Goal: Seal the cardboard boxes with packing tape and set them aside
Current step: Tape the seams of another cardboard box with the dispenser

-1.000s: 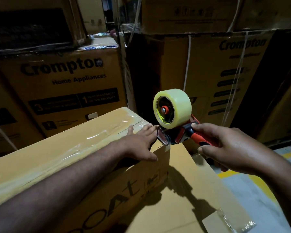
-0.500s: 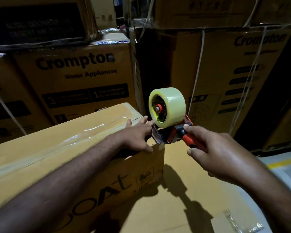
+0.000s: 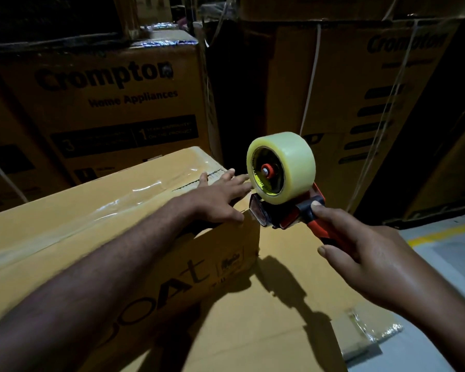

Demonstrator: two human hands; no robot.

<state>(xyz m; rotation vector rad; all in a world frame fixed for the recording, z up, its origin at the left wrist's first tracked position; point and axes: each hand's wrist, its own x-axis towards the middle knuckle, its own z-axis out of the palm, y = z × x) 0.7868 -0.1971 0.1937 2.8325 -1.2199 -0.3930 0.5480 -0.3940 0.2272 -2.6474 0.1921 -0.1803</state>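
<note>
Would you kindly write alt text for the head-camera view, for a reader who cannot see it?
A person's right hand grips a red-handled tape dispenser, loaded with a clear tape roll, at the end edge of a long cardboard box, while the left hand presses flat on the box's taped top. Stacked Crompton cartons stand behind in dim light.

- Box (image 3: 91, 224): left foreground, standing on a flat cardboard sheet (image 3: 253, 331).
- Tape strip (image 3: 118, 208): along the box top.
- Left hand (image 3: 220, 200): flat on the box top, at its far end.
- Tape dispenser (image 3: 287, 210): just right of that end.
- Right hand (image 3: 373, 256): right of the dispenser, wrapped round its handle.
- Stacked cartons (image 3: 113, 103): behind the box.
- Floor (image 3: 454, 251): right of the sheet.
</note>
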